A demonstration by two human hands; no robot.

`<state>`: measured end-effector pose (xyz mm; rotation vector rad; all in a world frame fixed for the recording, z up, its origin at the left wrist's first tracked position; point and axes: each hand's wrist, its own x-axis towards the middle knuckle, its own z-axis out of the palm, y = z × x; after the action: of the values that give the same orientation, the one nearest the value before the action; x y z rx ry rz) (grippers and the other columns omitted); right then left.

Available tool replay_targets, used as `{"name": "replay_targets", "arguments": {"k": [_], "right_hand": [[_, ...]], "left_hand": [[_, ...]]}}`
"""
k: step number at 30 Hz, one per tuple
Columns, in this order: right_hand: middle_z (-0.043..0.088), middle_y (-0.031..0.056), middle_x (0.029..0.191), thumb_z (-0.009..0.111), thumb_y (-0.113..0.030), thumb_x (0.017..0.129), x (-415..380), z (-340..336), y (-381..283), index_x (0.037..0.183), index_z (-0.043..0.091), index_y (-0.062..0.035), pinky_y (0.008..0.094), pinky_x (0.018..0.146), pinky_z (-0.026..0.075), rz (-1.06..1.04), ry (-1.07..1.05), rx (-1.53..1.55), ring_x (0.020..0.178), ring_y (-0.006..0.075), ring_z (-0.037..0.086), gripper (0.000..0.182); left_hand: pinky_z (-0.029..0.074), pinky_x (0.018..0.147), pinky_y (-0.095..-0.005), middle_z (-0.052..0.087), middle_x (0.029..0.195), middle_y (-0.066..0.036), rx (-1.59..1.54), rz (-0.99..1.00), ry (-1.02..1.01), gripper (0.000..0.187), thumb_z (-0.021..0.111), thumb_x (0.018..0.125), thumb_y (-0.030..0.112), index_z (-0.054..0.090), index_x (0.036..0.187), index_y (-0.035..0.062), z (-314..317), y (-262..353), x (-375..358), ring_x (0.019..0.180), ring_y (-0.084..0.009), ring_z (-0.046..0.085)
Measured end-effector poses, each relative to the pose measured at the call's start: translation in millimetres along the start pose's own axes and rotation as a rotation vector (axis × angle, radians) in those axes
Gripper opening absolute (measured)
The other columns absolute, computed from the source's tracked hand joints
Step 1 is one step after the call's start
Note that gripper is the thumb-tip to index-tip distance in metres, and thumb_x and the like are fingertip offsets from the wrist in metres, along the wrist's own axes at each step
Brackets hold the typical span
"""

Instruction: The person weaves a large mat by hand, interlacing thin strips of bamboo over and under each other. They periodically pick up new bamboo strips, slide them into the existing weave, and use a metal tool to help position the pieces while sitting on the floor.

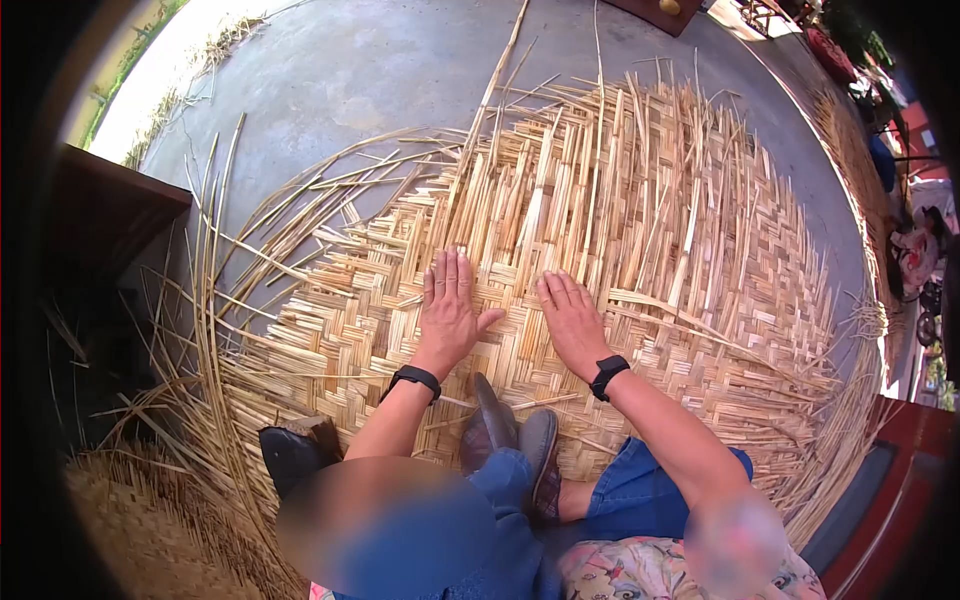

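Note:
A large mat of woven straw-coloured strips [740,260] covers much of the floor, with loose strip ends along its far edge. My left hand [450,312] lies flat on it, fingers stretched forward and thumb out to the right. To its right, my right hand [574,322] also rests palm down on the weave, its fingers extended. Neither hand holds anything. Each wrist wears a black band. Just below my left hand, a grey pointed object [492,412] stands beside my shoes [540,445], which are on the mat.
Long loose strips [300,205] are spread over the grey floor [350,80] at the left. A dark wooden piece [120,205] stands at the left edge. Near my left forearm is a black object [292,458]. Another woven piece [150,520] lies at lower left.

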<state>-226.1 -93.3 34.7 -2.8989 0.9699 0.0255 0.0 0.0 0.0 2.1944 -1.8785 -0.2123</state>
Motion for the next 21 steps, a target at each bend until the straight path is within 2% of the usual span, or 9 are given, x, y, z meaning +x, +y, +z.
{"name": "replay_targets", "arguments": {"k": [2, 6, 8, 9, 12, 15, 19, 20, 21], "right_hand": [[0.047, 0.0183, 0.151, 0.05, -0.013, 0.095, 0.9, 6.7, -10.9, 0.147, 0.046, 0.0035, 0.046, 0.121, 0.031, 0.013, 0.031, -0.12, 0.142, 0.0361, 0.042, 0.055], [0.048, 0.0219, 0.15, 0.05, -0.013, 0.095, -0.6, 9.4, -27.7, 0.146, 0.046, 0.0076, 0.0443, 0.118, 0.033, 0.032, 0.032, -0.198, 0.141, 0.0359, 0.043, 0.055], [0.047, 0.0217, 0.15, 0.05, -0.013, 0.095, -7.4, 15.3, -25.9, 0.147, 0.045, 0.0076, 0.0437, 0.118, 0.033, 0.076, 0.005, -0.235, 0.142, 0.0358, 0.043, 0.056], [0.047, 0.0217, 0.15, 0.05, -0.013, 0.096, -2.6, 18.3, -30.1, 0.147, 0.045, 0.0076, 0.0434, 0.118, 0.033, 0.076, 0.007, -0.239, 0.142, 0.0358, 0.042, 0.056], [0.049, 0.0199, 0.149, 0.05, -0.013, 0.096, -7.1, 13.4, -32.5, 0.148, 0.045, 0.0058, 0.0421, 0.115, 0.035, 0.051, 0.013, -0.253, 0.141, 0.0338, 0.043, 0.056], [0.051, 0.0189, 0.146, 0.05, -0.013, 0.095, -9.3, 9.6, -26.6, 0.145, 0.047, 0.0054, 0.0408, 0.113, 0.038, 0.014, 0.046, -0.225, 0.139, 0.0323, 0.045, 0.054], [0.052, 0.0184, 0.143, 0.05, -0.012, 0.094, -11.7, 8.4, -24.2, 0.143, 0.048, 0.0052, 0.04, 0.11, 0.04, 0.012, 0.069, -0.168, 0.138, 0.0319, 0.046, 0.052], [0.051, 0.0183, 0.144, 0.053, -0.011, 0.093, -13.6, 6.6, -22.8, 0.143, 0.049, 0.0038, 0.0416, 0.111, 0.04, -0.002, 0.076, -0.141, 0.138, 0.0323, 0.045, 0.052], [0.051, 0.0183, 0.143, 0.054, -0.01, 0.092, -16.1, 2.5, -20.8, 0.143, 0.049, 0.0029, 0.0423, 0.111, 0.039, -0.026, 0.075, -0.11, 0.138, 0.0331, 0.045, 0.053]], "left_hand": [[0.01, 0.126, -0.0549, 0.018, 0.166, -0.028, 0.005, -0.004, -0.035, 0.116, 0.049, 0.087, 0.078, 0.019, 0.158, -0.0087, -5.7, 2.0, -0.9, 0.156, -0.0445, 0.012], [0.013, 0.125, -0.0551, 0.018, 0.165, -0.031, 0.067, 0.061, -0.106, 0.116, 0.05, 0.084, 0.08, 0.019, 0.16, -0.0025, -23.4, -1.4, -6.9, 0.155, -0.0448, 0.013], [0.014, 0.125, -0.0551, 0.017, 0.165, -0.032, 0.092, 0.074, -0.136, 0.115, 0.051, 0.083, 0.081, 0.019, 0.162, 0.0019, -30.3, 4.2, -0.6, 0.155, -0.045, 0.014], [0.014, 0.125, -0.0552, 0.018, 0.164, -0.033, 0.071, 0.06, -0.143, 0.113, 0.051, 0.083, 0.081, 0.02, 0.163, 0.0083, -30.2, 4.8, 1.8, 0.155, -0.0463, 0.014], [0.012, 0.123, -0.0601, 0.015, 0.165, -0.033, 0.122, 0.016, -0.122, 0.108, 0.049, 0.086, 0.08, 0.021, 0.163, 0.0107, -18.8, 9.1, -13.0, 0.155, -0.0481, 0.011], [0.011, 0.123, -0.0615, 0.013, 0.165, -0.032, 0.027, 0.038, -0.067, 0.106, 0.05, 0.087, 0.078, 0.021, 0.163, 0.0112, -13.5, 3.0, -19.7, 0.155, -0.0474, 0.01], [0.01, 0.124, -0.0567, 0.014, 0.167, -0.028, -0.091, 0.073, -0.069, 0.094, 0.054, 0.091, 0.07, 0.025, 0.163, 0.0173, -20.3, -9.2, -20.3, 0.157, -0.0424, 0.008], [0.011, 0.125, -0.053, 0.018, 0.168, -0.021, -0.108, 0.076, -0.026, 0.082, 0.062, 0.094, 0.056, 0.031, 0.161, 0.0206, -25.2, -8.8, -24.6, 0.157, -0.0393, 0.009], [0.012, 0.125, -0.0523, 0.019, 0.168, -0.019, -0.123, 0.106, -0.012, 0.08, 0.065, 0.094, 0.052, 0.033, 0.16, 0.0209, -30.0, -10.6, -30.2, 0.157, -0.0384, 0.01]]}}
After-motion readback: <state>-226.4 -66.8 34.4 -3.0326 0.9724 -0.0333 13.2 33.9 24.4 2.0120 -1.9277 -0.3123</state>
